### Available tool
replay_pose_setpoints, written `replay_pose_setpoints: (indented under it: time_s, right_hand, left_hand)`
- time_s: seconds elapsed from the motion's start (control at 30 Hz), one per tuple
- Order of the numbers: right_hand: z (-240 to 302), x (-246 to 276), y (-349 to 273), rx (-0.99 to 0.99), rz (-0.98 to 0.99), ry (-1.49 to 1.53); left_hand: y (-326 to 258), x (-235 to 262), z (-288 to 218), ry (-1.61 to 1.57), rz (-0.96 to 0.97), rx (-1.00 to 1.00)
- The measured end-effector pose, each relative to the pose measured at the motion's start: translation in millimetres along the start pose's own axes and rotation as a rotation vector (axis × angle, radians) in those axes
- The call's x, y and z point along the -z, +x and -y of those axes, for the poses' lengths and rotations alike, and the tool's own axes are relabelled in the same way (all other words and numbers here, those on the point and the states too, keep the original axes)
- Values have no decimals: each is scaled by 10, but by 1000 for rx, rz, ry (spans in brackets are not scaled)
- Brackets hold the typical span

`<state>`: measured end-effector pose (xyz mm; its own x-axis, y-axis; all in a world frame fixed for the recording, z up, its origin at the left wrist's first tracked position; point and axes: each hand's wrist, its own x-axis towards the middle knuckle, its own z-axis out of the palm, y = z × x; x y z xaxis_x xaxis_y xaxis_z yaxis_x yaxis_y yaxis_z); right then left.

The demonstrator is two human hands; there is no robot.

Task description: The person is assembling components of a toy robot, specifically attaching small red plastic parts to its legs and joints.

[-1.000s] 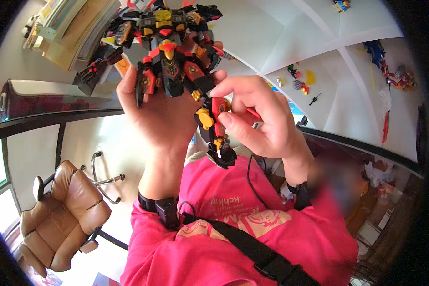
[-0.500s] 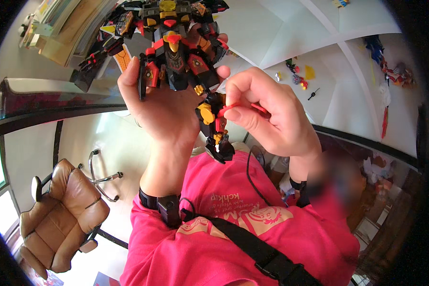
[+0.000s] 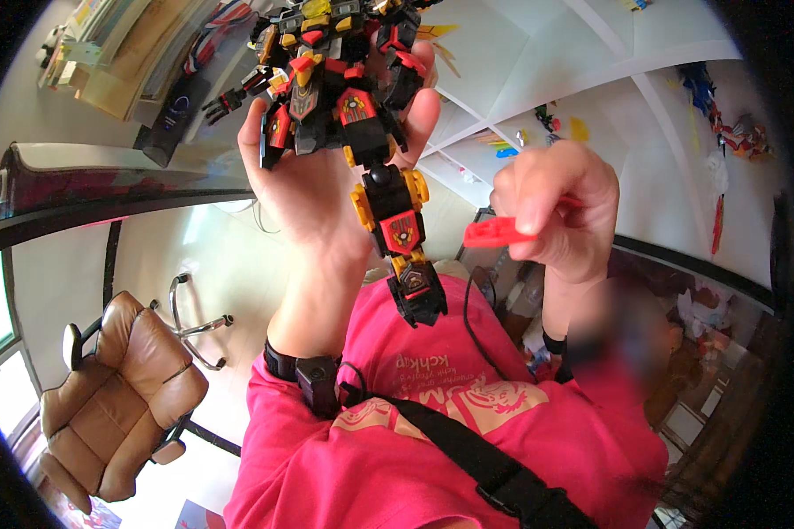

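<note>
My left hand (image 3: 304, 198) is wrapped round the body of a black, red and gold building-brick robot figure (image 3: 362, 110), its fingers showing on both sides. One leg of the figure (image 3: 400, 231) hangs straight toward me, with a red printed plate on it and a black foot at the end. The figure's top runs past the upper edge of the view. Off to the right, apart from the leg, my right hand (image 3: 560, 203) pinches a small flat red plastic piece (image 3: 500, 232) between thumb and fingers. Part of that piece is hidden by the fingers.
A white table or shelf surface at the right bears loose bricks (image 3: 547, 119) and a blue and red brick figure (image 3: 741, 137). Books (image 3: 132, 53) stand at the upper left, above a dark-edged desk rim (image 3: 106, 225). A brown office chair (image 3: 119, 397) is lower left.
My right hand has drawn away from the leg to the right, carrying the red piece. The figure has turned in my left hand, so the leg's printed front now shows.
</note>
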<state>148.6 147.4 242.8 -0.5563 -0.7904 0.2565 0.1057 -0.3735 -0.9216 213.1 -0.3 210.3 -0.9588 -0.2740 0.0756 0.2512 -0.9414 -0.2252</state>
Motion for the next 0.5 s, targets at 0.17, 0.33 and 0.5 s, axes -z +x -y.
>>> replay_pose_setpoints:
  time_s: [0.17,0.33,0.5]
  right_hand:
    - [45,-11,-22,-11,37,-66]
    - [26,-1,-27,10,43,-125]
    - [57,-6,-8,-13,82,-174]
  left_hand:
    - [0,57,-5,6,84,15]
    - [8,41,25,-67,115,80]
    - [-6,-57,44,-56,9,77]
